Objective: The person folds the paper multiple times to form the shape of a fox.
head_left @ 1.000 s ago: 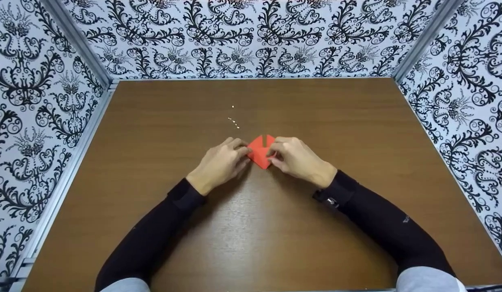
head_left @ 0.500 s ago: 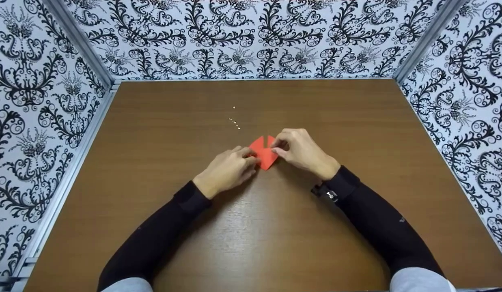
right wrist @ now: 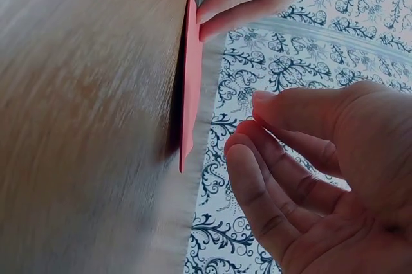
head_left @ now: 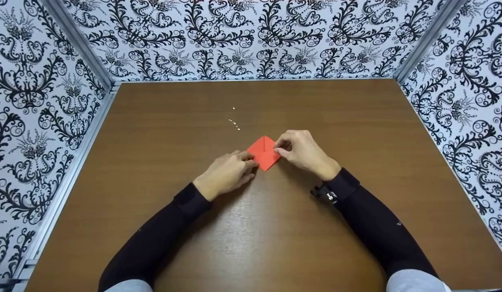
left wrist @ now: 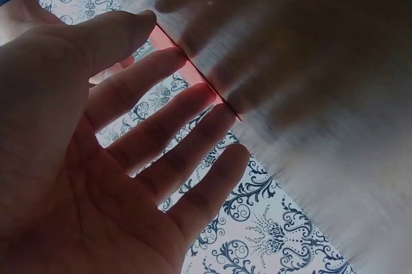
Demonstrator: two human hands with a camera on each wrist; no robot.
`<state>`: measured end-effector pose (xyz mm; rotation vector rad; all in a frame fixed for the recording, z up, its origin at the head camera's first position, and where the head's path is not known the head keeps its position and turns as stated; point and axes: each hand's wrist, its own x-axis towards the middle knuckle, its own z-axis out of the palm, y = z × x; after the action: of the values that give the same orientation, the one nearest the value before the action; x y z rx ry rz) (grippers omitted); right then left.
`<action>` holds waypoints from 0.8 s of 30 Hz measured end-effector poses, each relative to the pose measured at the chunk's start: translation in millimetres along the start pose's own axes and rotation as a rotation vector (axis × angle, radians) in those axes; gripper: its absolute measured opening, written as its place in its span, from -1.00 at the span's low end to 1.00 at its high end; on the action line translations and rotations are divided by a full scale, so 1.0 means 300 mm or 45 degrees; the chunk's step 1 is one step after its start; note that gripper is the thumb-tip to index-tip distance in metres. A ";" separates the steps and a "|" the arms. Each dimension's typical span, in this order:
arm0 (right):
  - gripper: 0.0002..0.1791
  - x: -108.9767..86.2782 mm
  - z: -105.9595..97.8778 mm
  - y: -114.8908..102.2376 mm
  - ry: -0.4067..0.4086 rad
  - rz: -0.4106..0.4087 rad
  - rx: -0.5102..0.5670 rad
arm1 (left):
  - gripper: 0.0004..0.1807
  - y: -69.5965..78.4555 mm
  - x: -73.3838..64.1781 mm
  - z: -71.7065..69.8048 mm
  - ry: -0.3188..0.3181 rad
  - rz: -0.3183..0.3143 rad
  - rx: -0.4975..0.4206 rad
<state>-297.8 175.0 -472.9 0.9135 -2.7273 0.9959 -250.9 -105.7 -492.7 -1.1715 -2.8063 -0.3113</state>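
Observation:
A small folded red paper [head_left: 265, 159] lies on the table as a diamond, a thin seam running down from its top corner. Fingertips of my left hand [head_left: 228, 172] rest on its left side. In the left wrist view, the fingers [left wrist: 161, 126] are nearly straight and reach the paper's edge. My right hand [head_left: 305, 153] hovers at the paper's right corner, thumb and fingers loosely bent together. The right wrist view shows a gap between the right fingertips [right wrist: 241, 158] and the flat paper [right wrist: 190, 81]; nothing shows between them.
The brown wooden table [head_left: 251, 235] extends around the hands. Several tiny pale specks [head_left: 234, 123] lie behind the paper. Walls with black-and-white scroll patterns [head_left: 251, 40] and grey metal rails [head_left: 76, 44] border the table at the back and sides.
The slot at the paper's top has narrowed to a thin seam, and the outline is now a diamond. My left hand has slid slightly right and nearer; the right hand has lifted away a little.

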 end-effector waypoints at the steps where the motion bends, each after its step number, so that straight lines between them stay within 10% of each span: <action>1: -0.95 -0.001 0.001 0.001 -0.001 -0.002 -0.003 | -0.59 0.002 0.000 0.000 -0.007 -0.009 -0.002; 24: -0.90 0.010 0.085 -0.044 -0.214 0.078 -0.109 | -0.66 0.019 -0.006 0.018 0.051 0.022 0.038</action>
<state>-290.0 149.7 -484.5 0.9451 -2.9279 0.8398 -245.6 -101.7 -497.4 -1.1696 -2.7552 -0.2878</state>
